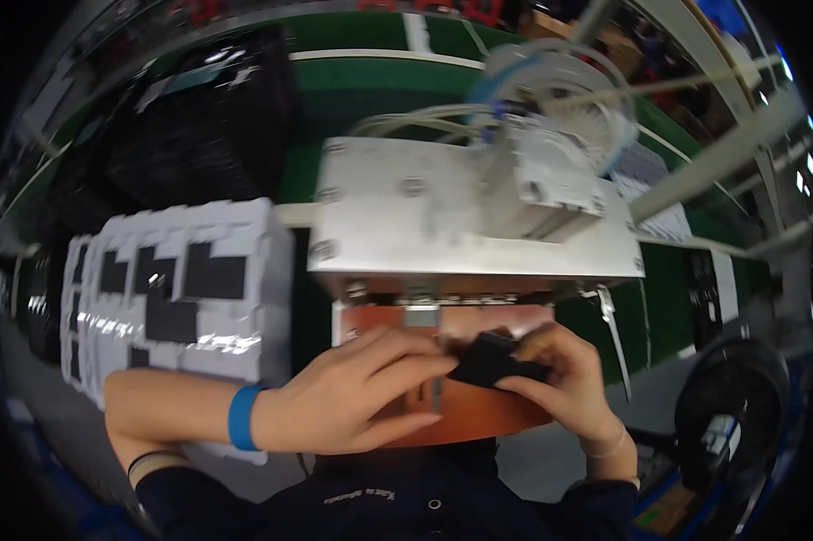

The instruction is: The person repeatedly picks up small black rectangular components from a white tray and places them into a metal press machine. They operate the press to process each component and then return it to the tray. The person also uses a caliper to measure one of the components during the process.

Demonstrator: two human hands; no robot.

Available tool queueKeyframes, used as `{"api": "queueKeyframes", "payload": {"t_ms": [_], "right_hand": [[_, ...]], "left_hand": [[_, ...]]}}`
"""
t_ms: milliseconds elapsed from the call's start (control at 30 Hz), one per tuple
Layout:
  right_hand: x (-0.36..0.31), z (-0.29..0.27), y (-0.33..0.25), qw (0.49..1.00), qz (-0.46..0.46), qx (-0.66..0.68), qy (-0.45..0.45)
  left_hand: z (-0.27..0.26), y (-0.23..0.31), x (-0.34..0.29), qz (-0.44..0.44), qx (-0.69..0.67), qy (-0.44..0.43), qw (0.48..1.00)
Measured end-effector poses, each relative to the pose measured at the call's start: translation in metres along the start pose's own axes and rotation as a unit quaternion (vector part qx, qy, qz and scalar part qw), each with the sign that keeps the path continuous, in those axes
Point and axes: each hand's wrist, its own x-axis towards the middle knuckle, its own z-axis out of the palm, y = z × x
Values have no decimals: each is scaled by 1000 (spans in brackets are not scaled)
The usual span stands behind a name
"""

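My right hand [564, 374] pinches a flat black piece [498, 359] between thumb and fingers, above the orange work plate [488, 410]. The piece is tilted and slightly blurred; I cannot make out its kind. My left hand [361, 388] has its fingers stretched out and apart, with the index fingertip at the piece's left edge, though whether it touches is unclear. A blue band [242, 417] circles my left wrist. Just beyond both hands stands a silver metal machine housing [406, 216], and the orange plate extends from beneath it toward me.
At left lies a white tray [258, 316] holding several black angular pieces [217, 270]. Black stacked trays [217, 126] rise behind it. A block-shaped metal unit [542, 180] tops the housing, before a clear reel [596, 108]. A metal lever [612, 334] hangs right; a black round object [726, 406] stands lower right.
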Motion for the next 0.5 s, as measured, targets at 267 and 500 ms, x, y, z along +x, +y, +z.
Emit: {"api": "queueKeyframes", "payload": {"t_ms": [267, 500], "right_hand": [[17, 88, -66, 966, -14, 249, -70], [105, 172, -84, 908, -384, -99, -134]], "left_hand": [[-16, 28, -79, -175, -271, 247, 914], [-116, -26, -279, -271, 19, 623, 734]]}}
